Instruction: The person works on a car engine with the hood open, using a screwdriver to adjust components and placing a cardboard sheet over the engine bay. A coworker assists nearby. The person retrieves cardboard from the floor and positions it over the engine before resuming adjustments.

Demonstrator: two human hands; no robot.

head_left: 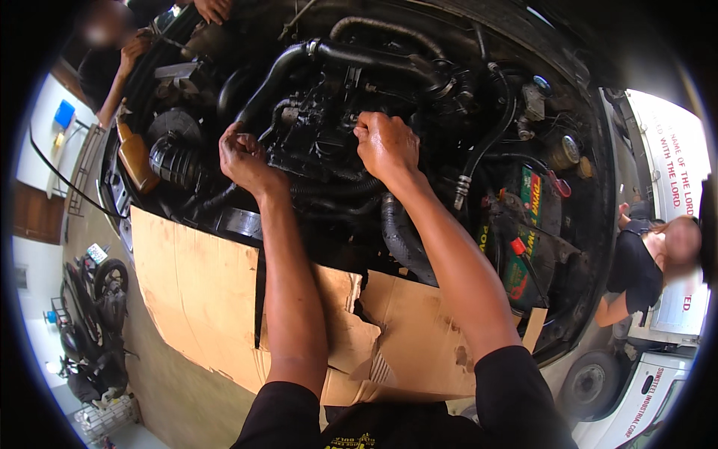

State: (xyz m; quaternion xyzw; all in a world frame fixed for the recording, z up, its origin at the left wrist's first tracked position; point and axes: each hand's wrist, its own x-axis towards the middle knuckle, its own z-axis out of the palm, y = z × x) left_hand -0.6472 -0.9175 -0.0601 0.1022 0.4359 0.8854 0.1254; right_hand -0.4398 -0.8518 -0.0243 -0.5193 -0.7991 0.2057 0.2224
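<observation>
Both of my arms reach over an open engine bay, to a dark, greasy engine (321,142). My left hand (248,159) is at the engine's left side, fingers curled together near the lower end of a long black pipe (273,78). Over the engine's right part, my right hand (387,147) is closed in a fist, thumb side up. Whatever either hand grips, if anything, is hidden by the fingers. Beneath the right forearm runs a thick black hose (399,232). A ribbed black intake duct (176,159) lies left of my left hand.
Cardboard (194,273) covers the front edge below my forearms. A battery (527,232) sits at the right, a brown bottle (136,159) at the left. Another person's hand (134,49) is at the far left; a person in black (636,258) is at the right, beside a white vehicle (636,404).
</observation>
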